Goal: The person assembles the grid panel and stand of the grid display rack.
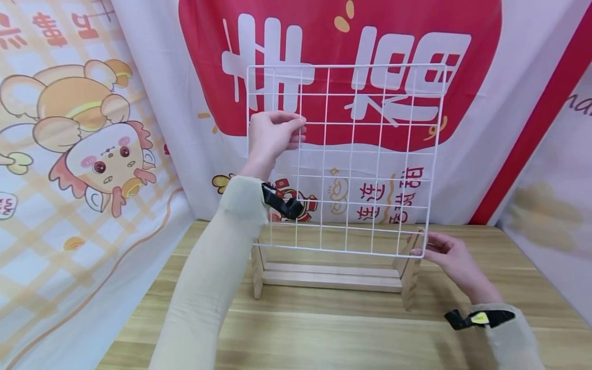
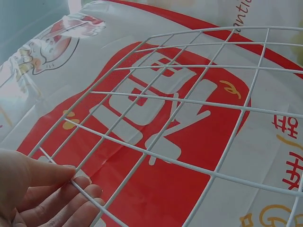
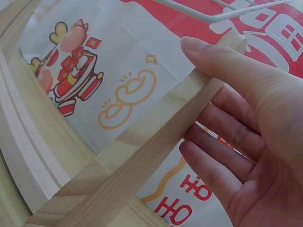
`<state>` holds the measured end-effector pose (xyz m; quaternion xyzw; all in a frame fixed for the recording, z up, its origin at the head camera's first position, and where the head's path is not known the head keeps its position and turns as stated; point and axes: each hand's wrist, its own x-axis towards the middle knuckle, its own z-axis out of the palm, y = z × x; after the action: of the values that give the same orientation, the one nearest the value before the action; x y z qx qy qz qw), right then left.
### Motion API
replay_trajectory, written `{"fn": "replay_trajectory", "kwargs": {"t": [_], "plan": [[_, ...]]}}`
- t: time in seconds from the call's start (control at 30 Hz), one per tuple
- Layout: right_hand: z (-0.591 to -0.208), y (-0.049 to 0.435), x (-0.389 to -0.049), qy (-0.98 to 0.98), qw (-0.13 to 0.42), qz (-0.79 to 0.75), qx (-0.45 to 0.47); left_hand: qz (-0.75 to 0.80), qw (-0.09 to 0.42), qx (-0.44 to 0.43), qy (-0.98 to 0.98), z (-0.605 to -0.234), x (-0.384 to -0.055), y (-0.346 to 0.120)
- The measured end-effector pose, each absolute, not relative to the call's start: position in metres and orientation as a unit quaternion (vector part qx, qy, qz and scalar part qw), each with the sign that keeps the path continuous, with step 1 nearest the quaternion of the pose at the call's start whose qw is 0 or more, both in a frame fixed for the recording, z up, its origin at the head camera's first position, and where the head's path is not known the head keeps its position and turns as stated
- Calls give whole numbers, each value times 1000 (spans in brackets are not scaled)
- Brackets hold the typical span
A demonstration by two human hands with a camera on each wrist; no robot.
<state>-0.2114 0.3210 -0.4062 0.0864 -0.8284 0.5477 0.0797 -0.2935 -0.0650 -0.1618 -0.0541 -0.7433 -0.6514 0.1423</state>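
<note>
A white wire grid panel (image 1: 351, 151) stands nearly upright above a light wooden stand (image 1: 330, 281). On the panel's left side, the left hand (image 1: 275, 134) pinches a wire between thumb and fingers. The left wrist view shows that hand (image 2: 42, 194) at the grid's edge, its fingers beneath the wires. At the stand's right upright (image 3: 147, 137), the right hand (image 3: 258, 113) grips the top, thumb on one face and fingers on the other. The grid's lower corner (image 3: 208, 19) is just above this upright; whether they touch I cannot tell.
The stand rests on a wood-grain table (image 1: 324, 329). Behind it hangs a white cloth with a large red print (image 1: 328, 41). A cartoon-printed cloth (image 1: 92, 149) covers the left side, and another pale cloth (image 1: 546, 195) hangs at right.
</note>
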Motion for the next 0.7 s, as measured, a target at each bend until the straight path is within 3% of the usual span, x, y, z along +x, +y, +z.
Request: {"fn": "replay_trajectory", "kwargs": {"t": [0.7], "plan": [[-406,321,-211,-844,81,525,78,-686,196,-94,-694,-141,-290,-58]]}}
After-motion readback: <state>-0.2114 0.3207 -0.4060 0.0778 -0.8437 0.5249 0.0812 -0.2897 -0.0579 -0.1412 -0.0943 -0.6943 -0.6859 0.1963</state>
